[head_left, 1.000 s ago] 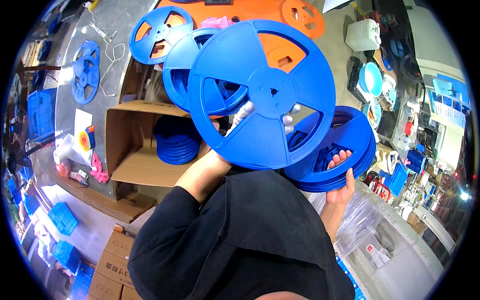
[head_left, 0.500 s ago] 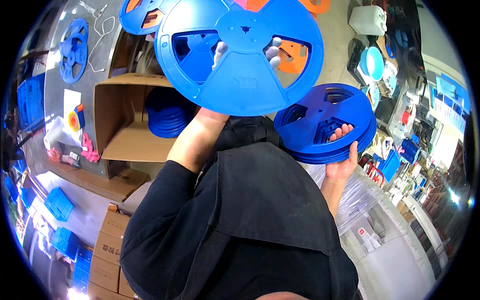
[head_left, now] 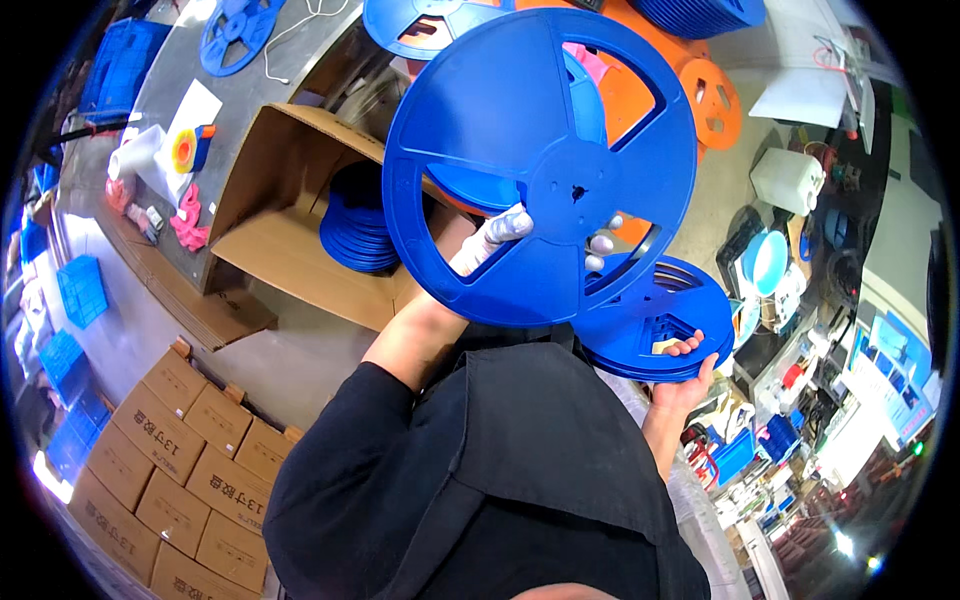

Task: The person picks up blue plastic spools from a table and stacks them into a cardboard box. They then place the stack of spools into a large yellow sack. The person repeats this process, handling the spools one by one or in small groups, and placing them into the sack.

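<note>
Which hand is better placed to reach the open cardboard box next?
Probably the left hand: it is nearer the open cardboard box, though it holds a large blue reel. The right hand grips a stack of blue reels farther away, on the person's right.
</note>
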Motion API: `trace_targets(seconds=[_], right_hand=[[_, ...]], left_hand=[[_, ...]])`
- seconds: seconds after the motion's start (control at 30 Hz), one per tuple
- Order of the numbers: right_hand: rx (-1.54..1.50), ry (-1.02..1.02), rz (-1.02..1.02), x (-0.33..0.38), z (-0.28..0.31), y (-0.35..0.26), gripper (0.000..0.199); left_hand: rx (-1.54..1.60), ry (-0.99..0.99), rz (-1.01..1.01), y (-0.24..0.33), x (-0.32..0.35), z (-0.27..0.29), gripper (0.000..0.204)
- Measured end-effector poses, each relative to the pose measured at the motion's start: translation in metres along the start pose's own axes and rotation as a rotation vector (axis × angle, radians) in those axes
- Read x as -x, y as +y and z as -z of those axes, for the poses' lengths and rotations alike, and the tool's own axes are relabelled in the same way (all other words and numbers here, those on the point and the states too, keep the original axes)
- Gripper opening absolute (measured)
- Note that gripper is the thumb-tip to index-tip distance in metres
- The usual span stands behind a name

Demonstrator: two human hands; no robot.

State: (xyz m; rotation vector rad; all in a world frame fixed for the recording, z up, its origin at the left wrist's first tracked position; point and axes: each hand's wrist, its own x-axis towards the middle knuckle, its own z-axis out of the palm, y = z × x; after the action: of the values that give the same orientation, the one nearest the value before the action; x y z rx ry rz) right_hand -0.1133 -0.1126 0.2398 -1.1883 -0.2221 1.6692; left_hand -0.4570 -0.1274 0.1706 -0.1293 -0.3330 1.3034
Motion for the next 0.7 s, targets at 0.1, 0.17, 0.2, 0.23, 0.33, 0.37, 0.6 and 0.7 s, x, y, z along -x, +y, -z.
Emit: trace_targets(seconds=[0.1, 0.17, 0.2, 0.23, 0.33, 0.37, 0.6, 0.7], right_hand=[[0.014, 0.017, -0.034, -0.008, -0.003, 0.001, 0.043], [0.038, 0.025, -0.036, -0.011, -0.007, 0.003, 0.043], [0.049, 0.029, -0.036, -0.013, -0.009, 0.004, 0.043], [0.065, 0.028, -0.037, -0.015, -0.009, 0.004, 0.043], [0.105, 0.032, -0.041, -0.022, -0.007, 0.005, 0.044], [0.115, 0.034, -0.045, -0.024, -0.007, 0.005, 0.044], [0.157, 0.083, -0.068, -0.033, -0.011, 0.010, 0.043], [0.188, 0.048, -0.072, -0.031, -0.016, 0.012, 0.042]], left_hand=[[-0.010, 0.006, -0.003, 0.002, 0.001, 0.001, 0.076], [-0.021, 0.016, 0.004, 0.003, 0.004, 0.001, 0.076], [-0.025, 0.019, 0.005, 0.004, 0.004, 0.001, 0.076], [-0.031, 0.019, 0.004, 0.003, 0.006, 0.000, 0.076], [-0.047, 0.032, 0.007, 0.003, 0.015, -0.004, 0.076], [-0.053, 0.036, 0.005, 0.002, 0.018, -0.005, 0.076], [-0.066, 0.062, 0.017, 0.002, 0.033, -0.006, 0.076], [-0.083, 0.065, 0.027, 0.001, 0.037, -0.009, 0.076]])
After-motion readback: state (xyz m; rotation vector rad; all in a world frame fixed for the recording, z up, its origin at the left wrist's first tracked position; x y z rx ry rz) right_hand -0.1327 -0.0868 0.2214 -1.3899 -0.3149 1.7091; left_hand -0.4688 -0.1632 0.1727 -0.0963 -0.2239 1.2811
